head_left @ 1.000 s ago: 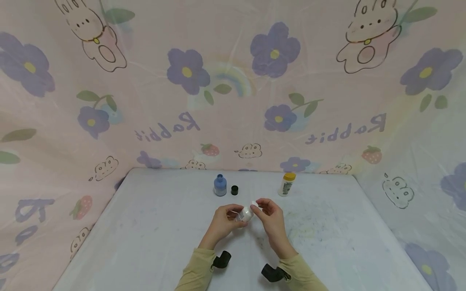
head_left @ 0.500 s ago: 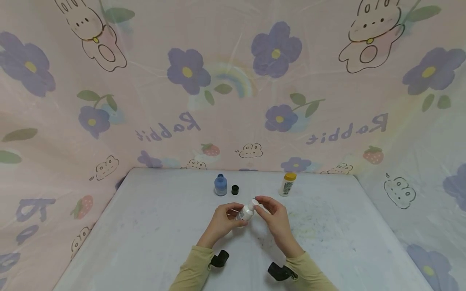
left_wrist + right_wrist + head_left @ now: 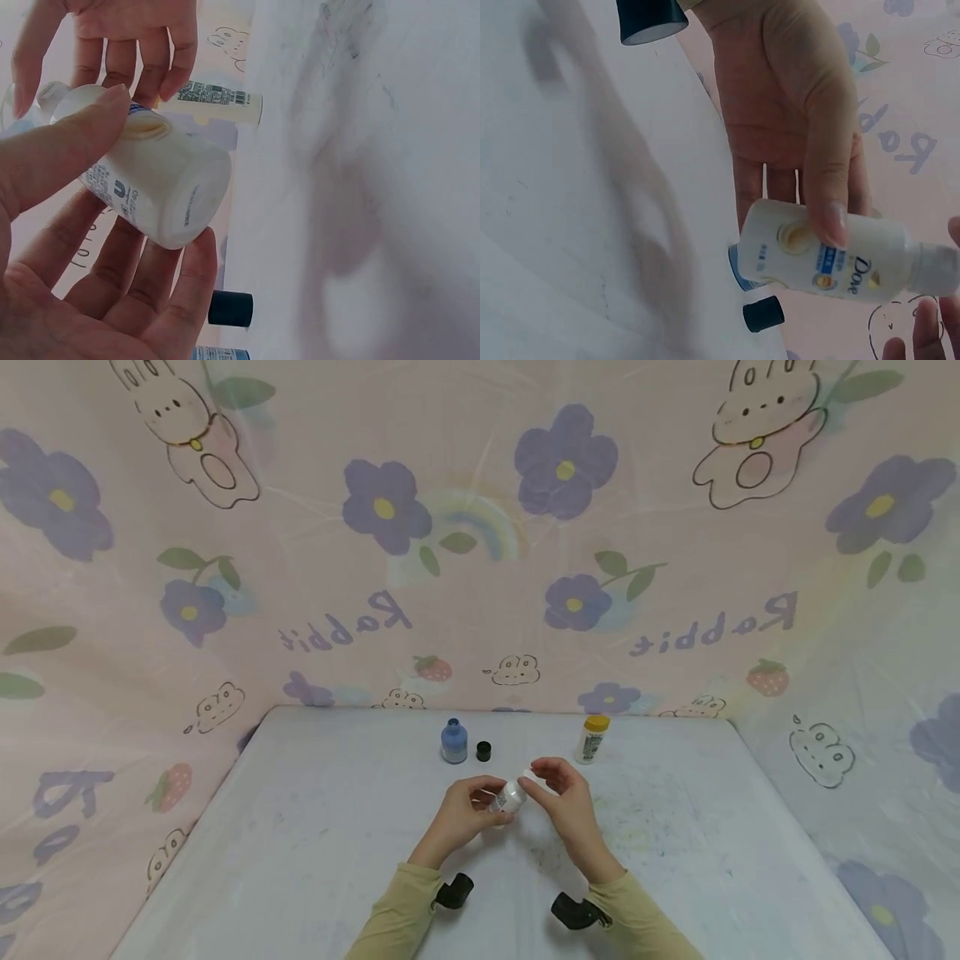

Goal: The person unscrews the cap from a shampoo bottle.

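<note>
Left hand [image 3: 459,814] holds one white Dove bottle [image 3: 508,797] above table centre, fingers and thumb curled round its body; right hand [image 3: 564,800] pinches its cap end. On the white table [image 3: 300,827], far side: one blue bottle [image 3: 453,742], one black cap [image 3: 483,752], one yellow-capped bottle [image 3: 592,739]. Three bottles total.

head: table [image 3: 300,827] viewed from above, forward and down, far | left wrist: white bottle [image 3: 161,191] seen close, from its base | right wrist: close, side-on | shared: bottle, black cap [image 3: 763,313]
</note>
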`<state>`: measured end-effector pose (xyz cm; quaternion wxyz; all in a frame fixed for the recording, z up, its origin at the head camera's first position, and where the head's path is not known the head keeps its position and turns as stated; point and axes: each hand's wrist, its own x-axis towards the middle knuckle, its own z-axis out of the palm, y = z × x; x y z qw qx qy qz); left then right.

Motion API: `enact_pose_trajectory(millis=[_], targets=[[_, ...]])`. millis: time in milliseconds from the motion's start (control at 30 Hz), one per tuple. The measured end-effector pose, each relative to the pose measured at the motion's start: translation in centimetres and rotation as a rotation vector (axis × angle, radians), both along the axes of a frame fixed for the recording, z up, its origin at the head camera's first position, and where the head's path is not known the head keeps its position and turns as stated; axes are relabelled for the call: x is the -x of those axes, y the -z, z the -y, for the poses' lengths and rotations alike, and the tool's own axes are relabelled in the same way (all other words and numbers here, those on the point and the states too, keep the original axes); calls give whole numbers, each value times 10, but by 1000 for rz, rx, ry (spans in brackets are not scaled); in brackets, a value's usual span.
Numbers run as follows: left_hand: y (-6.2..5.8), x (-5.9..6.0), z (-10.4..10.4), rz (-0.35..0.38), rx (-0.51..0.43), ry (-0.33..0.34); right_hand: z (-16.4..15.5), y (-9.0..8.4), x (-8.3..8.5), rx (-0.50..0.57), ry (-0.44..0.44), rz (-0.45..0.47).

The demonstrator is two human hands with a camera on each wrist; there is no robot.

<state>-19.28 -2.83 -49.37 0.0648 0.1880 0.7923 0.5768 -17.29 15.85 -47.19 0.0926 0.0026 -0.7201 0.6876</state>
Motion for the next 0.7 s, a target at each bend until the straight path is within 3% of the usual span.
enact_pose_trajectory(millis=[367, 700], targets=[[-1, 5, -3, -7, 1, 22, 1, 4, 4, -27, 32, 20], [5, 15, -1, -11, -3, 52, -2, 3, 7, -31, -40, 20]])
